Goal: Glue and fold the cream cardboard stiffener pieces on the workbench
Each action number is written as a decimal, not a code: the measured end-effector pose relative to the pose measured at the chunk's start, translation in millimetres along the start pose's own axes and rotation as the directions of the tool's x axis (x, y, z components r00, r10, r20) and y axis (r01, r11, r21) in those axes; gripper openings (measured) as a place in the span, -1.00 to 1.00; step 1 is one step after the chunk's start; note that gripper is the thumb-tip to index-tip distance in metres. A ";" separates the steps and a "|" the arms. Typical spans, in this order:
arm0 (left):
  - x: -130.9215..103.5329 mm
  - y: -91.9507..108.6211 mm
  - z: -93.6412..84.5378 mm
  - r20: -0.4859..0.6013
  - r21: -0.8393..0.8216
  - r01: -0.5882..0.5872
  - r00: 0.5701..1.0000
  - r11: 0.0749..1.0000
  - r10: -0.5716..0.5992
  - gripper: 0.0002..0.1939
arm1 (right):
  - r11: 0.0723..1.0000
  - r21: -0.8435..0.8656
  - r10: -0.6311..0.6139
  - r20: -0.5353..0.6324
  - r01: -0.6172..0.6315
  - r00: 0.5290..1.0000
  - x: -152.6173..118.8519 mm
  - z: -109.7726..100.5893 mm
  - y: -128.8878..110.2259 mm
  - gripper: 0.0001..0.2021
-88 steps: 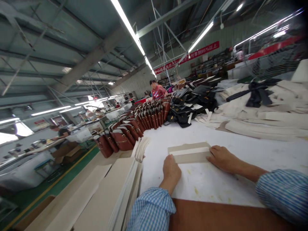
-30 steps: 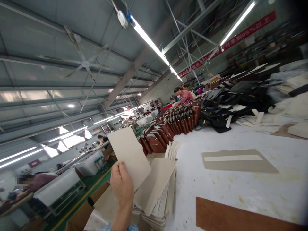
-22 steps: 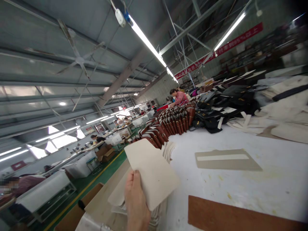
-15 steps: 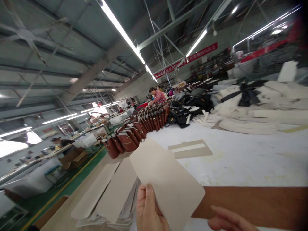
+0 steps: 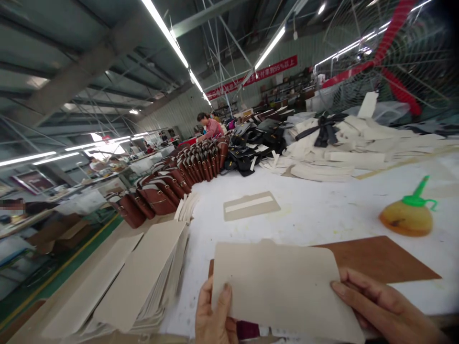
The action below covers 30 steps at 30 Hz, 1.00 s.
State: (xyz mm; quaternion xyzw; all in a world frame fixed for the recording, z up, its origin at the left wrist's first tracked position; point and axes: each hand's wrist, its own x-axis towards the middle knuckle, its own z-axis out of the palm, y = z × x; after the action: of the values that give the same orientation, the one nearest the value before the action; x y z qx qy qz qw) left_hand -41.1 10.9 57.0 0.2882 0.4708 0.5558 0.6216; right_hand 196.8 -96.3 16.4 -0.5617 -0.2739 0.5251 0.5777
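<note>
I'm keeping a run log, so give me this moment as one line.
left hand: holds beige panel | right hand: holds same panel | brown sheet: partly behind panel

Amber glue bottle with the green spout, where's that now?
In the head view, the amber bottle with green spout stands at right, just beyond the brown leather sheet.

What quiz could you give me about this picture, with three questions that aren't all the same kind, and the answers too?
1. What are the left hand and the right hand both holding?
2. True or false: the bottle has a green spout.
3. Which one is nearer to the bottle?
A) the brown sheet
B) the pile of boards

Key: 1. a beige board; 2. true; 3. A
</note>
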 end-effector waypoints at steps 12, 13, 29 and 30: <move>5.6 -3.4 -21.8 0.266 0.712 -0.179 0.964 0.679 -0.024 -0.32 | 0.710 -0.702 -0.152 -0.071 0.059 0.986 13.3 -57.8 9.8 -0.34; 6.3 -1.2 -22.2 0.288 0.780 -0.228 0.958 0.582 -0.010 -0.31 | 0.670 -0.739 -0.189 -0.077 0.071 0.979 13.0 -58.1 8.3 -0.40; 20.4 2.7 -9.0 0.333 0.939 -0.333 0.943 0.082 0.005 -0.48 | 0.460 -0.879 -0.321 -0.038 0.121 0.946 38.3 -41.6 -11.0 -0.55; 20.8 2.8 -9.1 0.339 0.938 -0.338 0.941 0.070 0.002 -0.48 | 0.452 -0.885 -0.323 -0.046 0.111 0.945 37.9 -39.8 -13.4 -0.55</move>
State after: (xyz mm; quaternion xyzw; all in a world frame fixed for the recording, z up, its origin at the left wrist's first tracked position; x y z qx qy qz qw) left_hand -51.9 30.0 50.4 0.7504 0.6008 0.1214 0.2476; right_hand 248.2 -73.5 9.8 -0.7878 -0.5099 0.1723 0.2995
